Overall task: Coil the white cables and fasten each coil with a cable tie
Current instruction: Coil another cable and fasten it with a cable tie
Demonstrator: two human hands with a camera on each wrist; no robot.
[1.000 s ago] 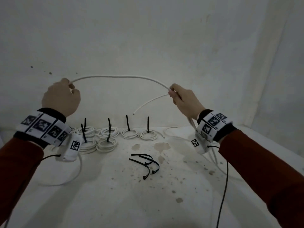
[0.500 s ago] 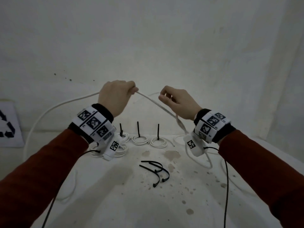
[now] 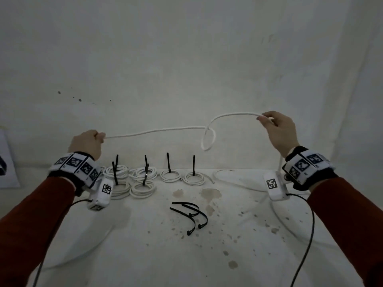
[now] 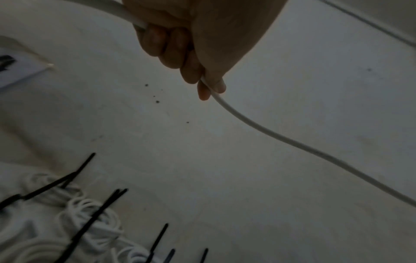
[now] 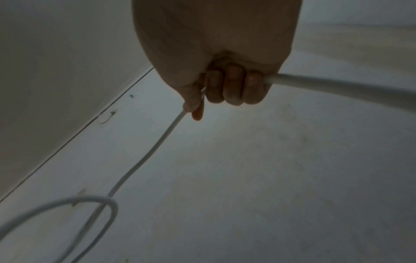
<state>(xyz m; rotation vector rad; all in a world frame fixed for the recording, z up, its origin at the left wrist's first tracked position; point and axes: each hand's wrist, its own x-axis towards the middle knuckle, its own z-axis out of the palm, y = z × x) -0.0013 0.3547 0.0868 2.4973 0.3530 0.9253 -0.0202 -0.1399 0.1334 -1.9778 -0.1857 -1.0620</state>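
Note:
A long white cable (image 3: 157, 130) stretches in the air between my two hands, above the white table (image 3: 145, 255). My left hand (image 3: 88, 142) grips it on the left, its fingers (image 4: 171, 46) curled round the cable (image 4: 270, 135). My right hand (image 3: 277, 131) pinches it higher up on the right, fingers (image 5: 234, 85) wrapped round the cable (image 5: 148, 156). A small loop (image 3: 208, 139) has formed in the cable right of the middle. The loop (image 5: 67, 222) also shows in the right wrist view. Several loose black cable ties (image 3: 190, 214) lie on the table.
Several finished white coils (image 3: 143, 179) with upright black ties stand in rows at the back left of the table. A loose white cable end (image 3: 219, 175) lies at the back right. Black sensor leads (image 3: 308, 235) hang from both wrists. A white wall (image 3: 186, 69) rises behind.
My hands were close together half a second ago and have pulled wide apart. The cable is now drawn out between them with a small loop in it.

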